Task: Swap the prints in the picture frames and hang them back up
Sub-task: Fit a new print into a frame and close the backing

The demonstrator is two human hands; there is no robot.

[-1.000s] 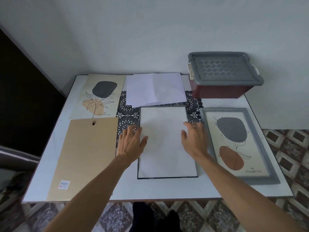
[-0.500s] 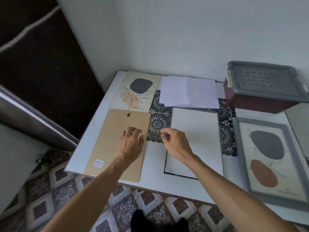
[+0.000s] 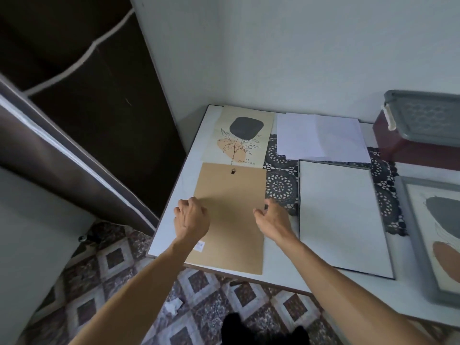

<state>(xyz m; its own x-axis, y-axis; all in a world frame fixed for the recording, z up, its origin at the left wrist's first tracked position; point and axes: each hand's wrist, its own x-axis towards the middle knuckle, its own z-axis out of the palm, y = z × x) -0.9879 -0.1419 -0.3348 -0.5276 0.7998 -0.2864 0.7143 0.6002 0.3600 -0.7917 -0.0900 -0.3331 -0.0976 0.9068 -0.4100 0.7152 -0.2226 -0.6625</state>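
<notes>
The flat brown board (image 3: 231,215), with a small hole (image 3: 233,171) near its top, lies at the left front of the desk (image 3: 278,267), the left hand (image 3: 191,219) and right hand (image 3: 272,217) curl round its side edges, and one wrist half hides its sticker (image 3: 200,246).

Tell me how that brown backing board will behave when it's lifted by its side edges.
Likely stiff: the brown backing board lies flat with straight edges and square corners. Probably light, since it looks thin. It might flex slightly between the left hand and right hand gripping its sides.
</notes>
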